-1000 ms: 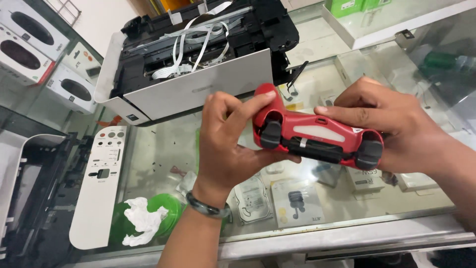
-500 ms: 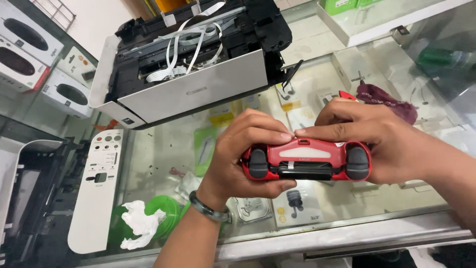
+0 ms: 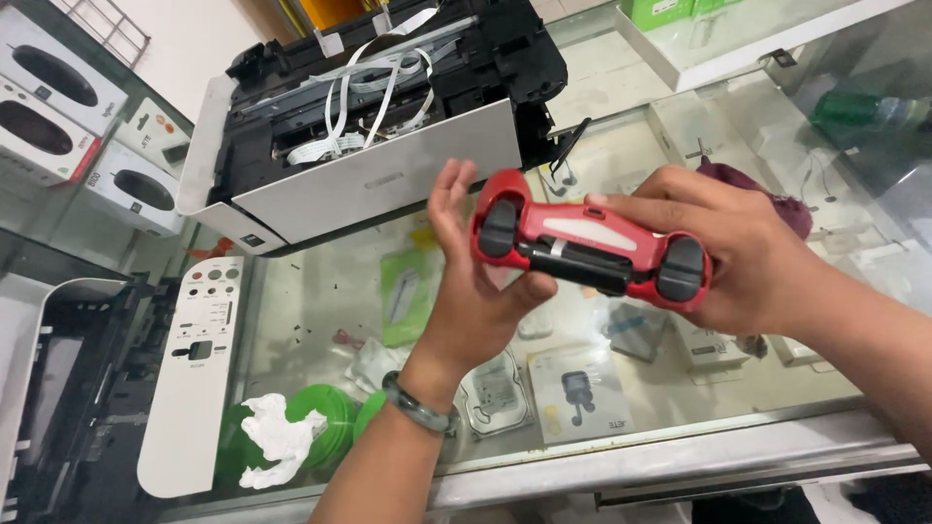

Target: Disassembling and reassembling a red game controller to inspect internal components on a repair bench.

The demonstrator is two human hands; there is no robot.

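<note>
Red game controller (image 3: 587, 243) sits in mid-air above the glass bench (image 3: 680, 427), back edge and black shoulder triggers turned up to the camera. The right hand (image 3: 748, 257) wraps its right grip, fingers closed over the top. The left hand (image 3: 476, 291) is mostly open — palm against the left grip, fingers straight and splayed upward, only the thumb tucked beneath. This looks like an inspection step, turning the shell over. Any further turn calls for the left hand to close first — one hand alone carries the weight now. An opened printer (image 3: 369, 126) stands behind.
</note>
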